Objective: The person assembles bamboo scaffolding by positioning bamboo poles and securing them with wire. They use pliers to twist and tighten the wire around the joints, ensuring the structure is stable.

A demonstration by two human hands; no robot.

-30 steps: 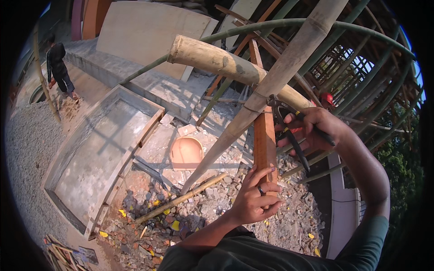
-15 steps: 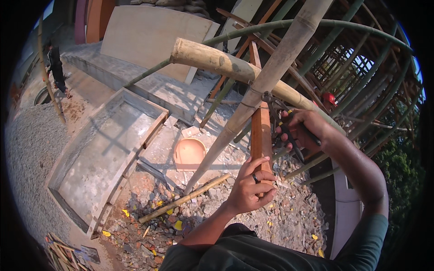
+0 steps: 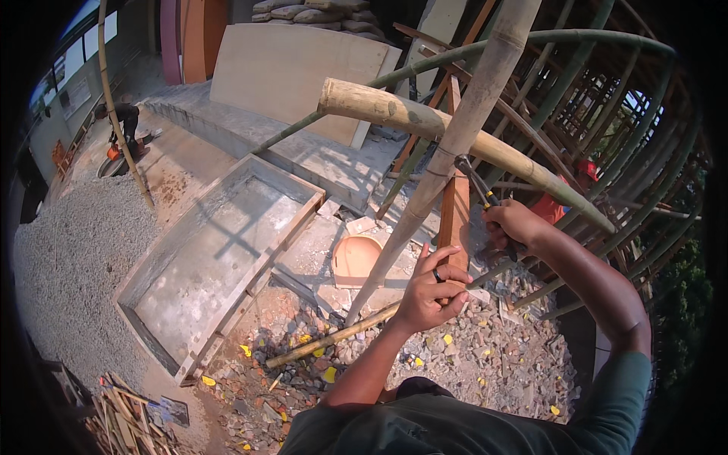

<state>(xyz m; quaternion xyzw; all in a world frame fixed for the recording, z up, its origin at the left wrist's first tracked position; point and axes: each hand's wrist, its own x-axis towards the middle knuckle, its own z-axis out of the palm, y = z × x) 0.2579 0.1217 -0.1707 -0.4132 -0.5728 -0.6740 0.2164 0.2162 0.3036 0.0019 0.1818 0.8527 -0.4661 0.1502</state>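
Observation:
My left hand grips the lower end of a reddish-brown wooden batten, with a dark ring on one finger. In my right hand are pincers with black and yellow handles, my fingers wrapped round them. The jaws of the pincers sit at a thin tie around the slanting bamboo pole, close to the batten's upper part. A thicker bamboo pole crosses behind the slanting one, its cut end facing left. The exact grip of the jaws is too small to tell.
Broken rubble covers the ground below. To the left lie a concrete trough and a gravel heap. Bamboo scaffolding stands at right, with a person in a red helmet behind it. Another person bends at far left.
The view has shifted, so the scene sits further right. The pincers' handles are closer together, and my right hand has closed round them. The far-left person now bends over.

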